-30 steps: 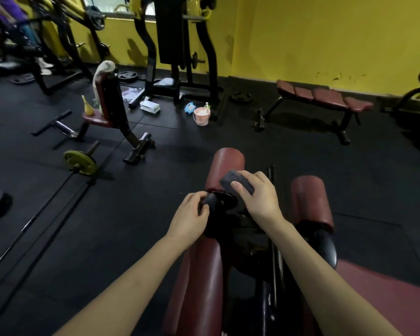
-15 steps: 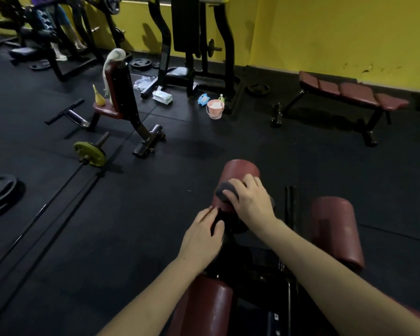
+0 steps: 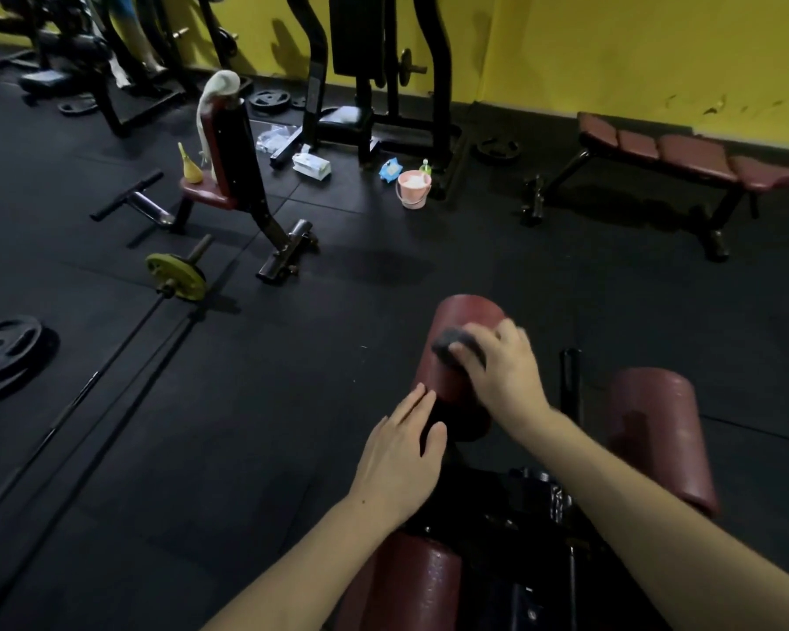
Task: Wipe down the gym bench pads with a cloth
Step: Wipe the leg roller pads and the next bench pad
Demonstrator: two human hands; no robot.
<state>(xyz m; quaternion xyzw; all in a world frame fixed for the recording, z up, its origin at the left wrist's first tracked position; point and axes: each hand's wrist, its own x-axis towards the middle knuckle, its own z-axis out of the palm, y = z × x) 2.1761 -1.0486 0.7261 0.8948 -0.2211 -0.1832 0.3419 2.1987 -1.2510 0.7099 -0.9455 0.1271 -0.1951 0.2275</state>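
Cloth point(image 3: 452, 346), dark, soft and light, is lying bunched under the right hand point(image 3: 502, 371), which is gripping and pressing it onto the left roller pad point(image 3: 463, 311). The left hand point(image 3: 397, 457), fingers straight, is bracing the firm, probably slick pad's near end.

roller pad point(image 3: 463, 321): dark red vinyl, smooth, faint sheen | cloth point(image 3: 452, 347): grey, soft, matt | floor point(image 3: 247, 403): black rubber, matt | bucket point(image 3: 413, 189): pink plastic, smooth

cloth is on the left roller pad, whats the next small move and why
Probably sweep the cloth further around the pad: the right hand presses it near the top, the left hand steadies the near end.
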